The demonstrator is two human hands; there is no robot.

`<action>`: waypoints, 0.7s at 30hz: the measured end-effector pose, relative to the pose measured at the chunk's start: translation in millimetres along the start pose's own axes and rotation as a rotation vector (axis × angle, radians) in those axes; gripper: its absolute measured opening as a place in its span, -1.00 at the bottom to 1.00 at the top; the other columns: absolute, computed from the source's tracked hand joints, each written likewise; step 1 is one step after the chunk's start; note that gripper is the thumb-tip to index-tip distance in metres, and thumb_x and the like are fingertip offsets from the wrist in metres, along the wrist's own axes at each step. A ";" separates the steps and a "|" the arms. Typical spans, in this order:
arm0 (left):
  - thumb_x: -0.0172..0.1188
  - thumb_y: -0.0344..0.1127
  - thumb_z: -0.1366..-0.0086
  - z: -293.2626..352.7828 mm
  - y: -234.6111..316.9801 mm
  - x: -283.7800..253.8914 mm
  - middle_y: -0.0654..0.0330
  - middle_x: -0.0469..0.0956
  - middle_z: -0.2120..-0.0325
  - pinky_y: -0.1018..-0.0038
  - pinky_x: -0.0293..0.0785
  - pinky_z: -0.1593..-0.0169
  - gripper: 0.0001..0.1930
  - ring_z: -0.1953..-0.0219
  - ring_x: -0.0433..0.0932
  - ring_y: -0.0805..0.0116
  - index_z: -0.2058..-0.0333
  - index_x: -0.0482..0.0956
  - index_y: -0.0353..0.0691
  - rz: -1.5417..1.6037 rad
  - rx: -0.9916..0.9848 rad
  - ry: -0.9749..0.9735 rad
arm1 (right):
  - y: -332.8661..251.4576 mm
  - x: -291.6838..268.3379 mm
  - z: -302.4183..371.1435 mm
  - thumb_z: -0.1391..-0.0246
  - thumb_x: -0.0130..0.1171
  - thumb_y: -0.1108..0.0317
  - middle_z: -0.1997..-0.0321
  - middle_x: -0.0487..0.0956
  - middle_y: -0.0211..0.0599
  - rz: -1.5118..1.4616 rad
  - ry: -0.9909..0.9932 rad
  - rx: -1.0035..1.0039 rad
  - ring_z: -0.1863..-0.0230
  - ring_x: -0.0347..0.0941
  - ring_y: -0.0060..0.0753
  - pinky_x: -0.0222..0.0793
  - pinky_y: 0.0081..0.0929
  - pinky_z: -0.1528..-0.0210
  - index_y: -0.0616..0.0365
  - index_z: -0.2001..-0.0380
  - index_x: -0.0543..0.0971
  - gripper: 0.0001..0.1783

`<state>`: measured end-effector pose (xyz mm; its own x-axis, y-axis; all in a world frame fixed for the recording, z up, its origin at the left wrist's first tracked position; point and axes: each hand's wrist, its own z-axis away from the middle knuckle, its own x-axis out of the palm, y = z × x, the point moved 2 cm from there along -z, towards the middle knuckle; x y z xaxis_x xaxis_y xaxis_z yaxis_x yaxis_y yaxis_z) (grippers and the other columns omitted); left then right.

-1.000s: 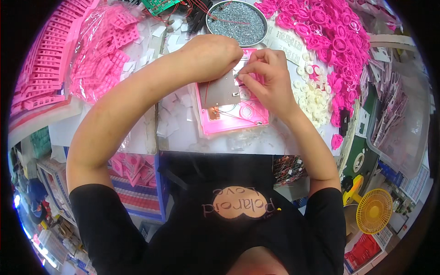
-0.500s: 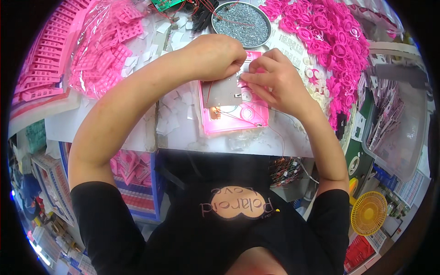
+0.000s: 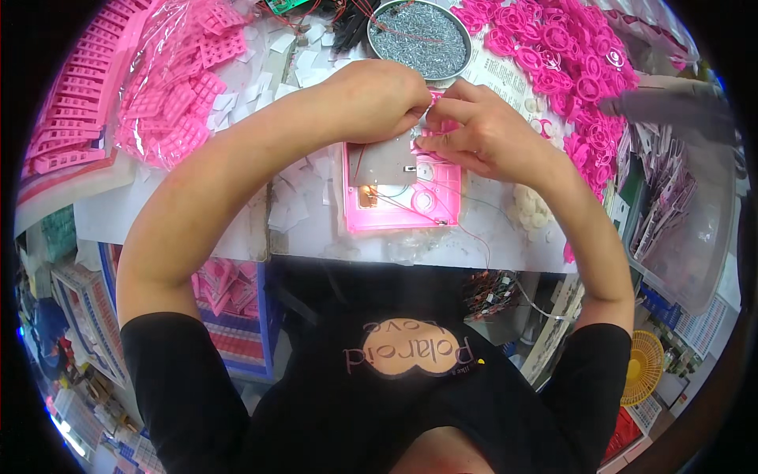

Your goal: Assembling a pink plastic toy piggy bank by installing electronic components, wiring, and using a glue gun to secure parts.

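A pink plastic housing (image 3: 399, 220) lies open on the worktable, with thin wires running inside it and one red wire trailing off its right side. Over its upper left part sits a flat grey board (image 3: 384, 163). My left hand (image 3: 385, 100) is closed with its fingers curled down at the board's top edge; its fingertips are hidden. From the right, my right hand (image 3: 483, 134) pinches at the board's upper right edge, close to the left fingers. Whatever either hand grips is too small or covered to make out.
A round tray of small screws (image 3: 422, 47) stands beyond the hands. Pink ring parts (image 3: 564, 59) are heaped at the right, above cream discs (image 3: 534, 212). White paper pieces (image 3: 304, 71) and a bag of pink keypads (image 3: 170, 103) lie left. A clear bin (image 3: 695, 261) stands far right.
My right elbow and forearm have swung outward to the right. The right fingers have shifted slightly at the board's edge. My left hand and the housing have hardly moved.
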<state>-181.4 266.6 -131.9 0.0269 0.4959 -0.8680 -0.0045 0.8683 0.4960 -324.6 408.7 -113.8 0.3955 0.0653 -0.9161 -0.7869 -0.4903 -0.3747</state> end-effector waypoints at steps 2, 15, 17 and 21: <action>0.19 -0.33 -0.23 2.6 -0.4 2.2 0.03 0.60 0.32 0.12 0.53 0.10 -0.85 0.19 0.60 -0.05 0.28 0.63 -0.26 0.025 0.006 0.041 | -1.6 -2.9 -2.6 -0.02 0.37 0.27 0.22 0.59 -0.44 0.043 -0.009 -0.033 0.07 0.43 -0.24 0.41 -0.23 0.04 -0.06 0.23 0.78 -0.79; 0.27 -0.15 -0.30 44.9 -28.3 -13.3 0.08 0.63 0.43 0.38 0.50 0.26 -0.68 0.43 0.58 0.29 0.26 0.64 -0.36 0.099 -0.419 0.410 | -39.3 28.0 4.3 0.06 0.32 0.38 0.19 0.56 -0.31 0.144 0.270 0.295 0.10 0.43 -0.13 0.42 -0.22 0.07 0.12 0.12 0.68 -0.65; 0.26 -0.10 -0.32 46.9 -26.1 -14.5 0.07 0.63 0.46 0.38 0.49 0.27 -0.65 0.44 0.56 0.30 0.29 0.65 -0.36 0.143 -0.517 0.338 | -43.7 27.9 4.9 0.06 0.34 0.35 0.20 0.56 -0.32 0.210 0.281 0.288 0.11 0.44 -0.14 0.42 -0.23 0.11 0.12 0.15 0.69 -0.67; 0.25 -0.05 -0.34 56.8 -28.3 -16.9 0.06 0.61 0.49 0.40 0.46 0.28 -0.60 0.45 0.54 0.33 0.31 0.66 -0.38 0.221 -0.515 0.446 | -38.6 20.3 8.7 0.05 0.34 0.35 0.20 0.57 -0.32 0.091 0.248 0.322 0.13 0.45 -0.14 0.44 -0.24 0.12 0.11 0.15 0.69 -0.68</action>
<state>-124.9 233.0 -129.8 -0.4395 0.5218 -0.7311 -0.4367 0.5871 0.6816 -290.4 436.5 -119.1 0.3886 -0.1967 -0.9002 -0.9164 -0.1845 -0.3552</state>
